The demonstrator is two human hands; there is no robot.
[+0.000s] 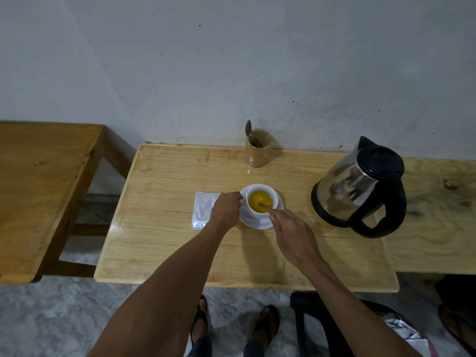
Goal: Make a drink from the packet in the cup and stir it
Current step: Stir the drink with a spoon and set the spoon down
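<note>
A white cup (260, 213) full of yellow drink stands on a white saucer (257, 222) in the middle of the wooden table (167, 243). My left hand (226, 208) grips the cup's handle on its left side. My right hand (291, 234) pinches the stem of a spoon (262, 204) whose bowl is sunk in the liquid. A flat silver packet (202, 212) lies on the table just left of the cup, partly under my left hand.
A steel electric kettle (360, 186) with a black handle and lid stands to the right. A wooden holder (258, 148) with another spoon is at the back by the wall. A second table (38, 189) is at the left; a dark chair (322, 320) at the bottom right.
</note>
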